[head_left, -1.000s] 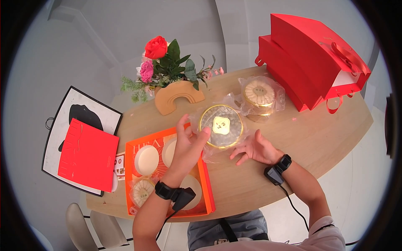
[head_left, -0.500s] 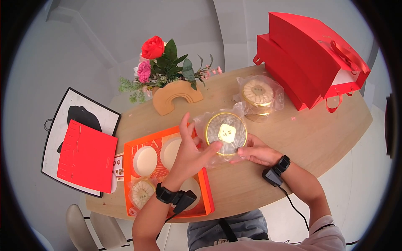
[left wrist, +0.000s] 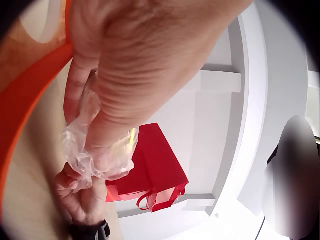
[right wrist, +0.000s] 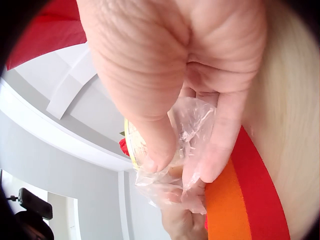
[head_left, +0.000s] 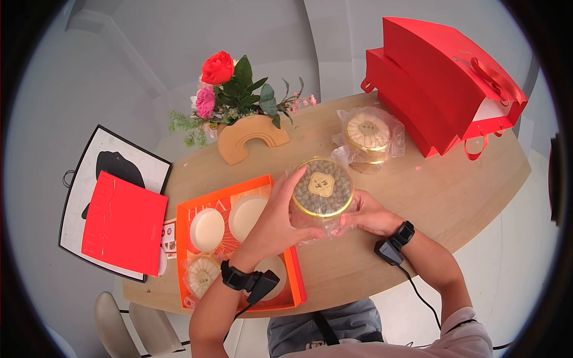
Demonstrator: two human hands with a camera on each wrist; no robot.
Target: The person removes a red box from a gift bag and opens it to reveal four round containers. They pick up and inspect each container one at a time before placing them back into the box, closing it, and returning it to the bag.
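Both hands hold a round clear jar [head_left: 337, 194] over the table, its gold-rimmed lid tilted up toward the head camera. Small grey-brown balls fill it, and a pale gold label sits on top. My left hand [head_left: 276, 222] grips its left side, thumb at the near edge and fingers round the far side. On the right, my right hand [head_left: 376, 216] holds the lower side, thumb pressed against it. Crinkled clear plastic wrap [right wrist: 195, 125] bunches beneath the jar between the fingers. In the left wrist view, my left thumb hides most of the jar.
An orange box [head_left: 290, 262] with round recesses, one holding a wrapped jar [head_left: 203, 275], lies left. Stacked wrapped jars [head_left: 368, 132] stand behind, near a red bag [head_left: 430, 89]. A flower vase [head_left: 230, 146] is at the back; a red folder [head_left: 124, 224] lies far left.
My right hand, earlier apart from the jar, has come in and taken hold of it. The jar has moved slightly right and nearer, its lid tilting so glare left it. My left fingers have closed round it.
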